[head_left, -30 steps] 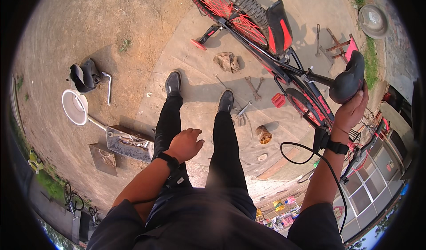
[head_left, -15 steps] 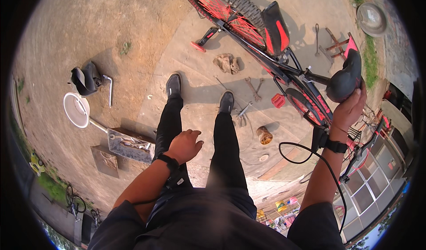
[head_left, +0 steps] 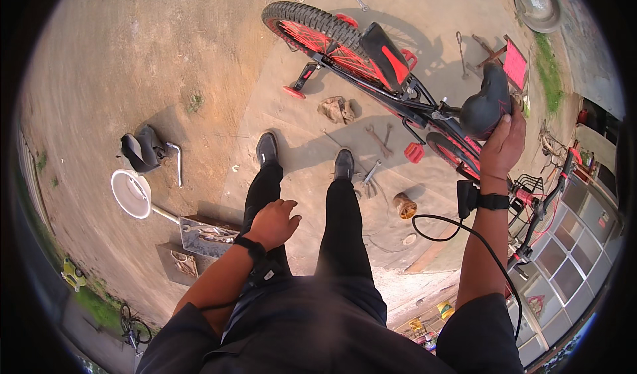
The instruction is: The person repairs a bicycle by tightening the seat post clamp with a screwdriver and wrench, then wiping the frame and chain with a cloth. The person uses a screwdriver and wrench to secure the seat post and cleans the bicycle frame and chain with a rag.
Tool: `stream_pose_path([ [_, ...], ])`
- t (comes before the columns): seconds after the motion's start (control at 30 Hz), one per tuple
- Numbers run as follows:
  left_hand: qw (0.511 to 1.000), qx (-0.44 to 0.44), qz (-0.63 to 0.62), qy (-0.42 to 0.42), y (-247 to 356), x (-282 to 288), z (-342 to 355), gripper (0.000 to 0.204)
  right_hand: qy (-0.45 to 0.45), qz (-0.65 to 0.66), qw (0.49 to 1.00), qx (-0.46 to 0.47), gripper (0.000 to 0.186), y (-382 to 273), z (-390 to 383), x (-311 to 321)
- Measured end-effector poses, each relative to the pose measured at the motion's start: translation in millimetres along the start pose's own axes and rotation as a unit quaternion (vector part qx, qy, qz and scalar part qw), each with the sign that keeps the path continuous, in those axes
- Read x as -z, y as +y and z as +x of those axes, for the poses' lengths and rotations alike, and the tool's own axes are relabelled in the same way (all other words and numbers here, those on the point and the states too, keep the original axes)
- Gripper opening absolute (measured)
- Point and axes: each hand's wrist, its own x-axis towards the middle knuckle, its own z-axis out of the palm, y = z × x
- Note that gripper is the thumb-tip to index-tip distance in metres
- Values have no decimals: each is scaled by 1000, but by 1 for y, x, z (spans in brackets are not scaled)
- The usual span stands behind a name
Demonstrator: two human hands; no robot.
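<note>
My right hand (head_left: pixel 504 143) grips one end of the black saddle (head_left: pixel 483 112), with the thumb lying along its side. The saddle belongs to a black and red bicycle (head_left: pixel 388 94) with training wheels, which stands to my right. Its rear wheel (head_left: pixel 312 29) with red spokes points away from me, and its handlebar (head_left: pixel 547 205) is at the near right. My left hand (head_left: pixel 272 223) hangs in front of my thigh, empty, with its fingers loosely bent and slightly apart. Both wrists wear black bands, and a black cable runs from the right one.
Several wrenches (head_left: pixel 369 173) lie near my feet beside a crumpled brown cloth (head_left: pixel 336 110) and a rusty can (head_left: pixel 404 205). At left are a metal toolbox (head_left: pixel 206 236), a white basin (head_left: pixel 131 193) and a black bag (head_left: pixel 142 149). A metal basin (head_left: pixel 537 7) sits at the far right.
The bicycle, saddle and my right hand sit slightly further left in view, as the whole view has shifted. My right hand stays on the saddle; the left hand has barely moved.
</note>
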Motion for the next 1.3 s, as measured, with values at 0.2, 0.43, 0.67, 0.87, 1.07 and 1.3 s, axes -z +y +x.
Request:
stream_pose_path([
  [0.2, 998, -15, 52, 29, -5, 52, -13, 40, -17, -19, 999, 22, 43, 1, 4, 6],
  [0.43, 993, 44, 107, -22, 17, 111, -12, 45, -30, -19, 999, -17, 51, -2, 7, 8],
  [0.67, 990, 37, 134, -11, 67, 166, 6, 45, -79, -8, 996, -49, 51, -10, 8, 18],
  [0.87, 988, 3, 151, 19, 93, 216, 43, 45, -92, 8, 992, -86, 55, -16, 11, 25],
  [1.07, 984, -12, 179, -21, 108, 283, 80, 42, -100, 31, 986, -127, 52, -25, 24, 24],
  [1.3, 967, -94, 227, -61, 88, 404, 150, 42, -107, -99, 951, -273, 52, -42, 30, -2],
])
